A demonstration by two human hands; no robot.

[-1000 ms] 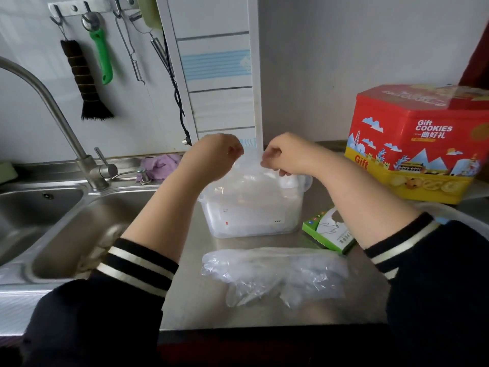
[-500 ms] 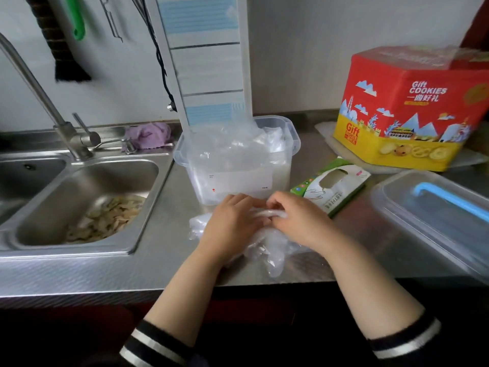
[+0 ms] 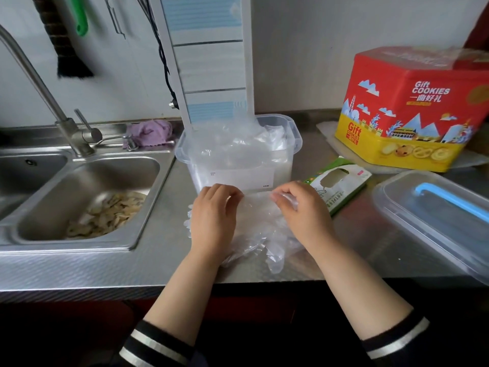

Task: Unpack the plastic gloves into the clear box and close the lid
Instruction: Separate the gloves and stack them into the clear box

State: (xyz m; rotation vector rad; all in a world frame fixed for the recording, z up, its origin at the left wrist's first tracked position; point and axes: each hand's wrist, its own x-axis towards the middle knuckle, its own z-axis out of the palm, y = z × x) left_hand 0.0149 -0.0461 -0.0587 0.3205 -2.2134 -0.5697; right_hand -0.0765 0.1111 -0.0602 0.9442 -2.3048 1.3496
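Under both hands, on the surface: plastic gloves (image 3: 260,229). Left hand (image 3: 213,217) & right hand (image 3: 300,210) curling fingers, pinching pile's far edge. Clear box (image 3: 289,133) sitting just beyond, lid (image 3: 434,215) lying off to right.

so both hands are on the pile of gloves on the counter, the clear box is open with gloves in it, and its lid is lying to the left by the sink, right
Not quite: the lid, with its blue handle, lies on the right side of the counter, in front of the cookie tin, not by the sink. The head view shows it. The rest holds: left hand and right hand are on the glove pile, and the open clear box holds gloves.
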